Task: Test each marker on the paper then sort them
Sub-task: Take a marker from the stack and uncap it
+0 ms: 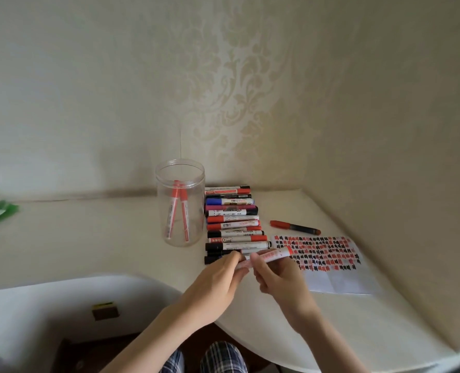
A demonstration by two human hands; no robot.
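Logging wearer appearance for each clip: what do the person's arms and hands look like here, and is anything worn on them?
Both forearms are bare to the frame's bottom edge: no sleeves, watch, rings or gloves show on the left hand or the right hand. The only clothing visible is blue-and-white plaid fabric over the knees.

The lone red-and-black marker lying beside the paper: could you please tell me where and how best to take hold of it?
Pinch the red-and-black marker across its black mid-barrel, coming from above. It lies flat on the table, apart from the marker row and just beyond the paper, so both long sides are free.
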